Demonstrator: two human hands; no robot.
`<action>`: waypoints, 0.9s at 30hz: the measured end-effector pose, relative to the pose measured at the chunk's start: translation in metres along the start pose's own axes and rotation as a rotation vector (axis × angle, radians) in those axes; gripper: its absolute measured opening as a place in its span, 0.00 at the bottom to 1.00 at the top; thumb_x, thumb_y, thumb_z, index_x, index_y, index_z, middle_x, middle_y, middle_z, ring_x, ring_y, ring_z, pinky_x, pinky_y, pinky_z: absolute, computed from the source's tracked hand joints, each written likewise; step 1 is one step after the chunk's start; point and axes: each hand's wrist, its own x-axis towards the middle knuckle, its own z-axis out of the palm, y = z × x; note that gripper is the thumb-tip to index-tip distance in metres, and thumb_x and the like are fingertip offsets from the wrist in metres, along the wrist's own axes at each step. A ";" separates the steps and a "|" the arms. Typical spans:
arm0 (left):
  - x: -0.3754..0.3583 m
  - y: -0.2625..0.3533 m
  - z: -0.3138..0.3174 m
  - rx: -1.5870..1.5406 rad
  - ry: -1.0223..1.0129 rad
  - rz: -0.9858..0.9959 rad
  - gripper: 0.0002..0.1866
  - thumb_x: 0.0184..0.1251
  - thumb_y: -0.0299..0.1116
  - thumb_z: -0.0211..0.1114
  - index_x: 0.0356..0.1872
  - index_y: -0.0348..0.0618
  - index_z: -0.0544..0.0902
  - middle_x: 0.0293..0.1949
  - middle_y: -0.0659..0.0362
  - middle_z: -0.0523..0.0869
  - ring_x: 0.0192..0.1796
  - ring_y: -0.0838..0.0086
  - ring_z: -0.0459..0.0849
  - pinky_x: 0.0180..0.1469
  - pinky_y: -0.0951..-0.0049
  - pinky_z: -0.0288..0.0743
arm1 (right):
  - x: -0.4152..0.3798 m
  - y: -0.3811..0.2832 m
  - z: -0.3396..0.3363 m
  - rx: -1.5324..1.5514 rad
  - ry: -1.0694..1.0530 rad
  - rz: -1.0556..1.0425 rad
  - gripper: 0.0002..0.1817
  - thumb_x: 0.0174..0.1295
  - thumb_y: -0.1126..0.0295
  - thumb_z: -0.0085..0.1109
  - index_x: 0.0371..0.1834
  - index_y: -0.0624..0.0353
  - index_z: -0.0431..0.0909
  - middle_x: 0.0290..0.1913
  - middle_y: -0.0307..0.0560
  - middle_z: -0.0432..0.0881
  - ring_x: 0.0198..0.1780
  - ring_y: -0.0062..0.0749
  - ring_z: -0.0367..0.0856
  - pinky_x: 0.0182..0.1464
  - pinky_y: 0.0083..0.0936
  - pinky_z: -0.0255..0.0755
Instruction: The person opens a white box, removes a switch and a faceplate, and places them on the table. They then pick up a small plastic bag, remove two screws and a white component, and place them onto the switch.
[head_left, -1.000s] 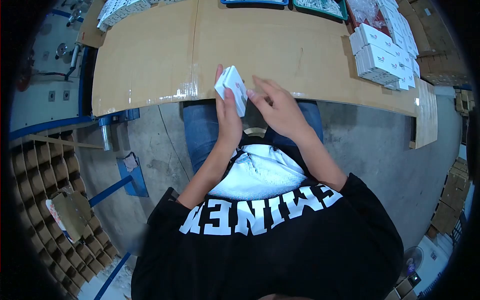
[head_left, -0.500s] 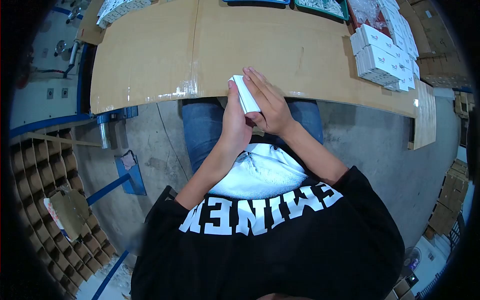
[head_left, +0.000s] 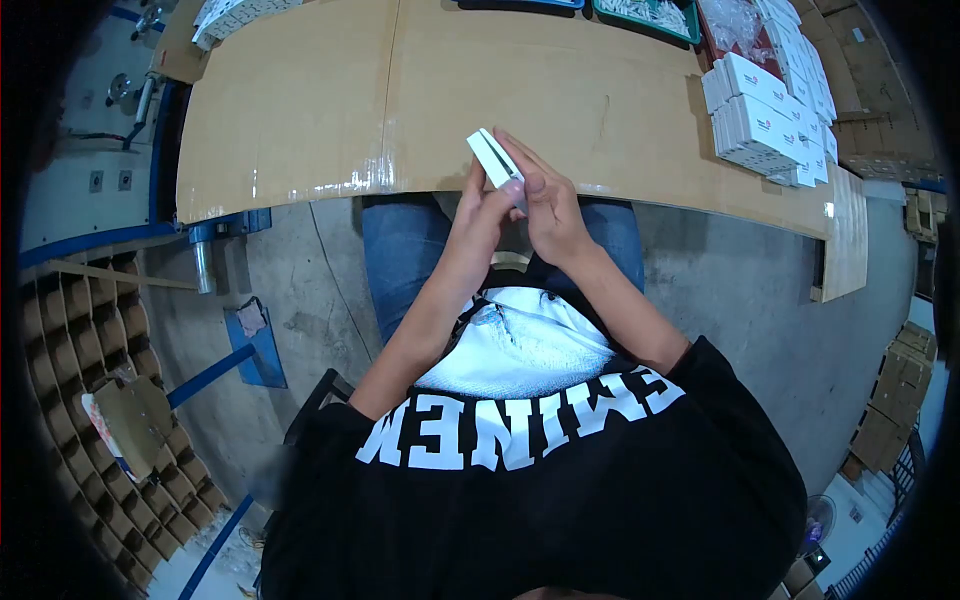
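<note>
A small white carton is held up between my two hands, tilted, just over the table's near edge. A dark slit shows along the side turned toward me. My left hand grips the carton from the left and below, its thumb lying over the near end. On the right side, my right hand presses against it, with the thumb near the same end and the fingers stretched along the far side. The fingertips of my left hand are mostly hidden behind the carton.
The cardboard-covered table spans the front. White cartons are stacked at the right, beside a green tray of small white pieces. A blue tray and more white cartons stand at the back. Divided cardboard lies lower left.
The carton has turned in my hands and risen slightly, so a dark slit now shows. Both thumbs have shifted to its near end.
</note>
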 end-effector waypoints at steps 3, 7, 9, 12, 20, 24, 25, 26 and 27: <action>0.000 0.007 -0.003 0.133 0.061 0.009 0.37 0.83 0.52 0.55 0.83 0.47 0.55 0.64 0.57 0.76 0.60 0.74 0.80 0.58 0.69 0.77 | 0.000 0.001 -0.004 0.032 -0.039 0.093 0.33 0.82 0.52 0.45 0.78 0.68 0.65 0.77 0.62 0.69 0.79 0.53 0.67 0.79 0.36 0.59; 0.003 0.011 -0.014 0.054 0.120 -0.116 0.38 0.82 0.67 0.40 0.78 0.50 0.65 0.64 0.54 0.80 0.62 0.70 0.83 0.58 0.66 0.80 | 0.001 -0.007 -0.014 -0.087 -0.056 -0.066 0.30 0.74 0.64 0.56 0.75 0.67 0.69 0.77 0.62 0.70 0.79 0.52 0.66 0.78 0.37 0.61; 0.004 0.009 -0.017 0.009 0.109 -0.135 0.41 0.80 0.72 0.36 0.74 0.49 0.69 0.59 0.54 0.83 0.59 0.69 0.85 0.59 0.65 0.80 | 0.000 -0.007 -0.017 -0.151 -0.105 -0.110 0.30 0.69 0.67 0.60 0.74 0.66 0.72 0.77 0.62 0.71 0.79 0.53 0.67 0.78 0.38 0.61; 0.002 0.009 -0.018 -0.091 0.129 -0.172 0.40 0.80 0.71 0.38 0.72 0.47 0.71 0.57 0.56 0.83 0.59 0.69 0.84 0.61 0.63 0.78 | -0.002 -0.003 -0.016 -0.360 -0.171 -0.309 0.33 0.61 0.68 0.67 0.71 0.66 0.75 0.74 0.62 0.74 0.76 0.53 0.73 0.75 0.40 0.68; 0.003 0.002 -0.005 -0.077 0.233 -0.202 0.38 0.81 0.69 0.44 0.71 0.46 0.71 0.57 0.57 0.81 0.60 0.70 0.82 0.62 0.64 0.76 | -0.003 0.004 -0.004 -0.462 -0.071 -0.350 0.27 0.64 0.65 0.68 0.65 0.67 0.81 0.65 0.61 0.82 0.64 0.51 0.84 0.65 0.38 0.79; 0.006 0.001 -0.009 -0.099 0.240 -0.223 0.38 0.81 0.68 0.45 0.72 0.45 0.70 0.58 0.57 0.80 0.60 0.70 0.81 0.64 0.64 0.75 | -0.002 0.015 0.000 -0.458 -0.060 -0.353 0.25 0.66 0.64 0.66 0.64 0.68 0.81 0.65 0.62 0.82 0.63 0.51 0.84 0.65 0.38 0.79; 0.007 0.001 -0.008 -0.099 0.237 -0.223 0.38 0.81 0.68 0.45 0.72 0.45 0.70 0.58 0.57 0.80 0.60 0.70 0.81 0.64 0.64 0.75 | 0.000 0.011 0.001 -0.454 -0.055 -0.368 0.25 0.67 0.65 0.65 0.64 0.68 0.80 0.66 0.62 0.82 0.63 0.51 0.85 0.66 0.38 0.78; 0.007 0.003 -0.007 -0.105 0.251 -0.224 0.38 0.81 0.68 0.45 0.72 0.45 0.70 0.58 0.58 0.80 0.61 0.71 0.81 0.64 0.65 0.74 | 0.001 0.008 0.002 -0.449 -0.050 -0.383 0.25 0.68 0.65 0.65 0.65 0.69 0.80 0.66 0.62 0.81 0.62 0.51 0.85 0.66 0.38 0.78; 0.007 0.003 -0.006 -0.111 0.265 -0.225 0.37 0.81 0.68 0.45 0.72 0.45 0.70 0.59 0.58 0.80 0.61 0.72 0.80 0.64 0.65 0.74 | 0.000 0.010 0.003 -0.450 -0.051 -0.382 0.25 0.68 0.65 0.65 0.65 0.69 0.80 0.66 0.62 0.81 0.62 0.51 0.85 0.66 0.38 0.78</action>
